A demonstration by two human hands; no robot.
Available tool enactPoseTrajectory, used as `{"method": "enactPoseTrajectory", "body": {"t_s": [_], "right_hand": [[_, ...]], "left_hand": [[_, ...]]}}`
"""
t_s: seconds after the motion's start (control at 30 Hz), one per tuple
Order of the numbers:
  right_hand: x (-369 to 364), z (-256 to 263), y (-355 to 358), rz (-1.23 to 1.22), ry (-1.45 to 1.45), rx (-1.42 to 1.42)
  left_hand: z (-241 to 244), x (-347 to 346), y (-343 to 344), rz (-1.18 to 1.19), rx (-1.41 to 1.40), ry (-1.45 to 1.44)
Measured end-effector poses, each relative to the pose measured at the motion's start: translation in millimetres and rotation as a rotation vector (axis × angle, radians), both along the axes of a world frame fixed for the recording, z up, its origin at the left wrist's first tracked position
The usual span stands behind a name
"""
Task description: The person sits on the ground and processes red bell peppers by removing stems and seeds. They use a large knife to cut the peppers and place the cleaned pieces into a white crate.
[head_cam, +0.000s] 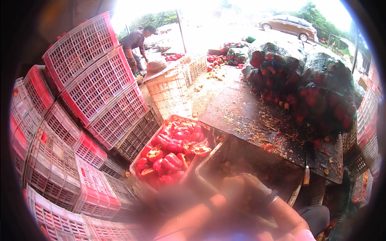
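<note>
Both hands are close together over an open bin (211, 156), in front of me. My left hand (233, 185) is heavily blurred, and whether it holds anything cannot be made out. My right hand (254, 183) appears gloved, with a dark band at the wrist; its fingers lie against the left hand, and anything between them is hidden. Left of the bin, a crate (132, 168) is filled with red bell peppers (172, 162), several cut open. On the dark work surface (241, 120) lies a knife with a wooden handle (306, 176), its handle sticking out over the near edge.
Stacked plastic crates (87, 72) rise along the left. Green mesh sacks of red peppers (280, 72) stand on the work surface at right. A straw hat (156, 67) rests on an upright crate (170, 93). Another person (135, 42) bends over behind it. Seeds and scraps litter the surface.
</note>
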State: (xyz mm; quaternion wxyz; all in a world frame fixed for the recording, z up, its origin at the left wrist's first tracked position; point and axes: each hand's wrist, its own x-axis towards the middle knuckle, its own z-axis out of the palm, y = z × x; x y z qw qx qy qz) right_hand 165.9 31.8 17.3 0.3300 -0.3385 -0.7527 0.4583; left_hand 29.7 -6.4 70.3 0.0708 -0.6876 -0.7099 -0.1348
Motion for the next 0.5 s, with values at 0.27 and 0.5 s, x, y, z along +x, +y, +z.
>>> {"method": "enactPoseTrajectory", "body": {"t_s": [0.27, 0.5], "right_hand": [[3, 6, -42, -0.199, 0.450, -0.701], [35, -47, -4, -0.463, 0.646, -0.410]], "left_hand": [[-39, 66, -16, 0.480, 0.567, -0.200], [-37, -9, -9, -0.480, -0.281, -0.769]]}}
